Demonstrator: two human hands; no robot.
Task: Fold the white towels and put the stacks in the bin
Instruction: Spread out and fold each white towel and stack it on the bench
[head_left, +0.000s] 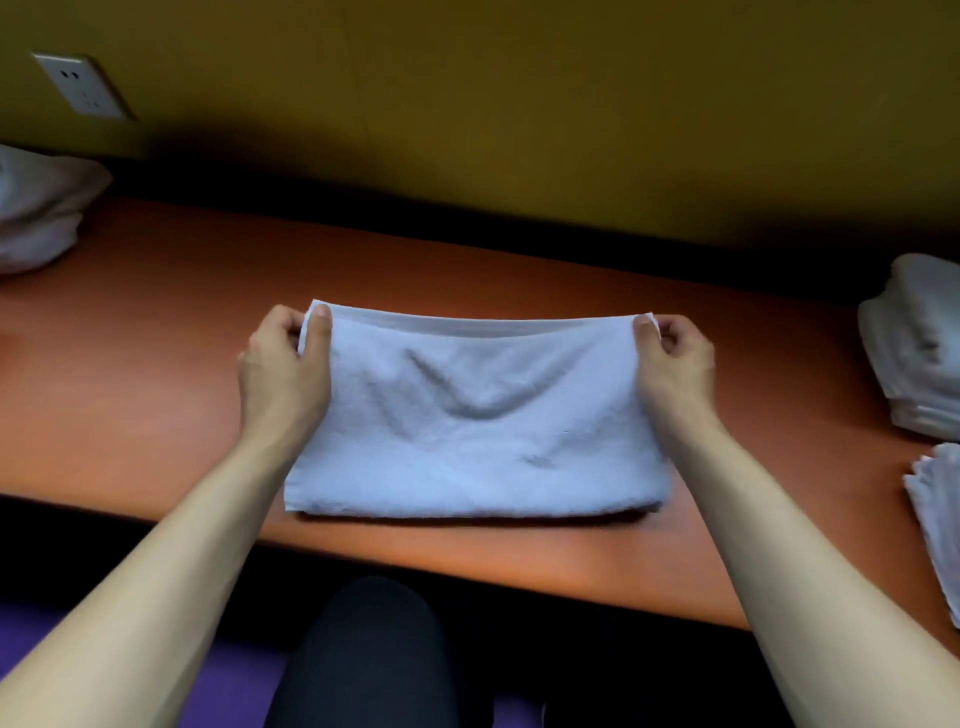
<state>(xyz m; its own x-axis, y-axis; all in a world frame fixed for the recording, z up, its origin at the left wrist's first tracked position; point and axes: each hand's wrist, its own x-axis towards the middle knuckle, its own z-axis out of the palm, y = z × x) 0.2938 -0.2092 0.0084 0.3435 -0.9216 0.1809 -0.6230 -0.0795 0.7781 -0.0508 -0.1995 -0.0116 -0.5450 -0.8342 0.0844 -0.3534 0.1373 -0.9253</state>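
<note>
A white towel (478, 421) lies folded over on the orange table (156, 364), its fold along the near edge. My left hand (283, 364) pinches the far left corner of the towel's top layer, thumb on top. My right hand (675, 364) pinches the far right corner the same way. The far edge is stretched between both hands and sags a little in the middle. No bin is in view.
A stack of folded white towels (919, 353) stands at the right edge of the table, with another white towel (940, 519) nearer me. A heap of white cloth (36, 213) lies at the far left. A yellow wall with a socket (83, 85) runs behind.
</note>
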